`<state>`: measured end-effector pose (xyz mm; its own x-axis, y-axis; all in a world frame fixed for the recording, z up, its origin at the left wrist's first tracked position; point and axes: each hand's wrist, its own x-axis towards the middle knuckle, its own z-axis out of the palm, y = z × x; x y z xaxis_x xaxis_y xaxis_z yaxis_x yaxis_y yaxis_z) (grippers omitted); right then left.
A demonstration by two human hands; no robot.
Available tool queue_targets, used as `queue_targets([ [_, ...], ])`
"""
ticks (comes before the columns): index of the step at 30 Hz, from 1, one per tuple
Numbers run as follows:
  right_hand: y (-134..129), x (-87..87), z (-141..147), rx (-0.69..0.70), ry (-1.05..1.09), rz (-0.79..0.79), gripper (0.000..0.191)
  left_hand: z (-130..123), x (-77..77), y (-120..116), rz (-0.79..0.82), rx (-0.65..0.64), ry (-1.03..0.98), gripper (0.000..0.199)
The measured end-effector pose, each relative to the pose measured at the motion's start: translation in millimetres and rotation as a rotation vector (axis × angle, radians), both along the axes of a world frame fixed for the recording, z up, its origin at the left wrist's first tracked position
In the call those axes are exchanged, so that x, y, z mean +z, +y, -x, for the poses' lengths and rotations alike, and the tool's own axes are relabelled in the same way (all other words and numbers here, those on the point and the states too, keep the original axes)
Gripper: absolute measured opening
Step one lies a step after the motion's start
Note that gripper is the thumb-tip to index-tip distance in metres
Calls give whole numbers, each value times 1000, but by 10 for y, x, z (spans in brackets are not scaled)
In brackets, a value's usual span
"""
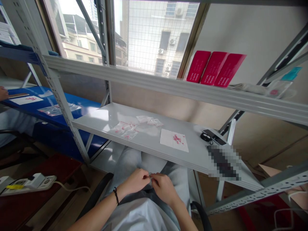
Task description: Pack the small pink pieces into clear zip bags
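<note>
My left hand (138,180) and my right hand (163,187) meet above my lap, fingertips close together. Both are closed in a pinch on something too small to make out. Beyond them, on the grey shelf table (146,144), lies a white sheet (167,140) with small red pieces (177,139) on its right part. To its left are clear plastic bags with red bits (120,126), another such bag (130,133), and flat clear bags (143,119) farther back.
A black coiled item (206,137) and a dark flat device (215,137) lie at the table's right. Red boxes (214,69) stand on the upper shelf. At left are a blue table (89,104), another person's hand (3,93) and a power strip (48,183).
</note>
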<state>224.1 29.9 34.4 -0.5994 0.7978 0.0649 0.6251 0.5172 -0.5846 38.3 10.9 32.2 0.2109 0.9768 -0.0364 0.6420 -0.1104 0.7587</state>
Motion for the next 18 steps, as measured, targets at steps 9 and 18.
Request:
queue_targets([
  [9,-13,136,230,-351,270,211,36,85,417,-287,329,-77,-309,37],
  [18,-194,215,434,-345,844,468,41,-597,182,-263,293,441,-1785,34],
])
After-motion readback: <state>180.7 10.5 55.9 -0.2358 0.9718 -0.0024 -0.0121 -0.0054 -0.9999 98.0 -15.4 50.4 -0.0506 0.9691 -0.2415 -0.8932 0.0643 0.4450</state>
